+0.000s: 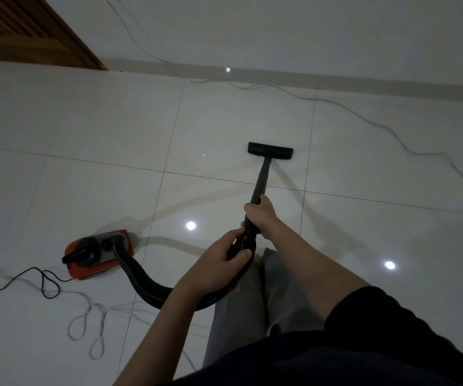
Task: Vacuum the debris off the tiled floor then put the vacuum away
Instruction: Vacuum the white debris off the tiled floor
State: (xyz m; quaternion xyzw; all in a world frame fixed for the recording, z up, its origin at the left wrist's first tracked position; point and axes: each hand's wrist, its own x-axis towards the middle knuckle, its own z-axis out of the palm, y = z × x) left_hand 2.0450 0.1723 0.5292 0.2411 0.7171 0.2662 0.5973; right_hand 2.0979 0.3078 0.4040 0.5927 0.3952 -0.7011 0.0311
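Observation:
A red and black canister vacuum (99, 253) sits on the glossy white tiled floor (85, 129) at the lower left. Its black ribbed hose (146, 282) curves right to a black wand (262, 179) ending in a flat black floor head (270, 151), which rests on a tile ahead of me. My right hand (262, 215) grips the wand near its lower end. My left hand (219, 260) grips the ribbed hose just behind it. No debris is clearly visible on the tiles.
A black power cord (43, 282) loops on the floor beside the canister. A pale cable (363, 118) trails along the wall base and across the right side. A wooden door (30, 29) stands at the top left. My grey trouser legs (252, 316) are below.

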